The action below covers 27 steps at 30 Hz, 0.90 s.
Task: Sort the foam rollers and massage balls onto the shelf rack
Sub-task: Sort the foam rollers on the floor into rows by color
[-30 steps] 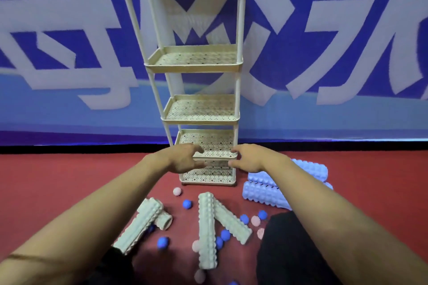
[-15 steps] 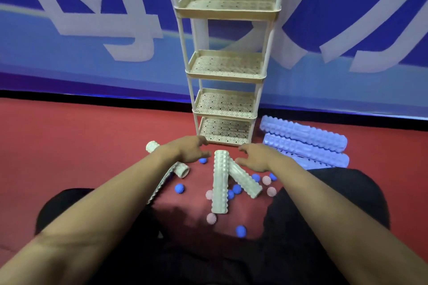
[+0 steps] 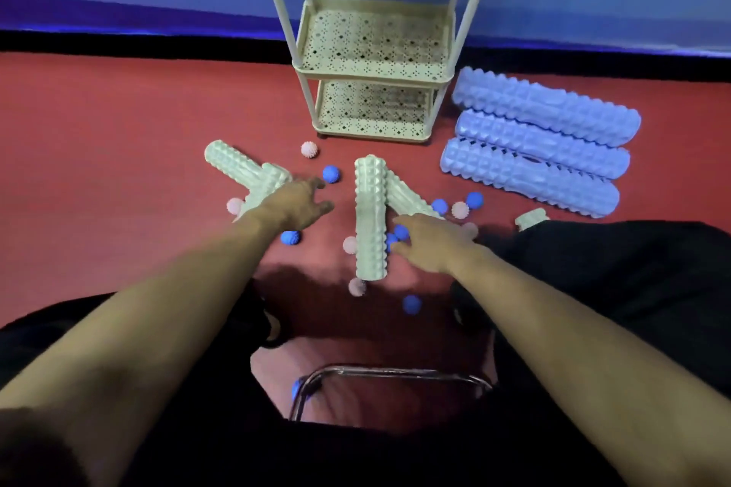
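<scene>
Pale-green foam roller on red floor, long axis toward shelf rack, between both hands. Right hand nearer, touching its side; left hand further off. Both grips spread, empty.

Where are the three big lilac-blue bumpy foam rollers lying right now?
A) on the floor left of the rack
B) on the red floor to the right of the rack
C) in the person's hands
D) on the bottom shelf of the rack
B: the three lilac-blue bumpy foam rollers lie side by side on the red floor, right of the cream perforated shelf rack.
</scene>
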Each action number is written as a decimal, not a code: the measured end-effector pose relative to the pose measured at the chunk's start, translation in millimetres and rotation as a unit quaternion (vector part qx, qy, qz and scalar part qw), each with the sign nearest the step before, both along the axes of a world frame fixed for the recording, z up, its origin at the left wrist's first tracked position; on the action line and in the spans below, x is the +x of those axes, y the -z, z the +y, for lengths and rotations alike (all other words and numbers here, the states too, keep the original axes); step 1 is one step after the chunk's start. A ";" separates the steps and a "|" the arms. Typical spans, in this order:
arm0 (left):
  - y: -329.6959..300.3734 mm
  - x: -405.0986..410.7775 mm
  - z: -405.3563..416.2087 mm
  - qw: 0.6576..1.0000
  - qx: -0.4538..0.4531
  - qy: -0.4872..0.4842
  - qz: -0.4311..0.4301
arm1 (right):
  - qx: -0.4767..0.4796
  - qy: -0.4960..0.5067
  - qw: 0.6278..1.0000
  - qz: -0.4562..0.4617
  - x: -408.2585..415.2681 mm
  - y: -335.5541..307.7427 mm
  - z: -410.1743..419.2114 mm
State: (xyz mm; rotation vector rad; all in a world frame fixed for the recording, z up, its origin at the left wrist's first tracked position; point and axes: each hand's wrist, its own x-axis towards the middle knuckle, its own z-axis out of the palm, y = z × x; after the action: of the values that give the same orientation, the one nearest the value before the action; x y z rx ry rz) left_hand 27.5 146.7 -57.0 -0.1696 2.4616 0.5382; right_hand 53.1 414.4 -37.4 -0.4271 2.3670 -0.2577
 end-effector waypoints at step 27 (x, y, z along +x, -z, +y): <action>194.9 -20.9 -162.8 0.964 -0.041 -0.251 -0.074 | 0.024 0.277 0.956 -0.089 -83.3 182.8 -87.8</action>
State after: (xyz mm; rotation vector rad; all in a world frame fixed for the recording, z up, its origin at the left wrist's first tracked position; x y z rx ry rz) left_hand 6.6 -16.0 -251.9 -0.8522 2.2880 0.6060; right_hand -30.2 326.6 -220.2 0.2865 2.2604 -0.4716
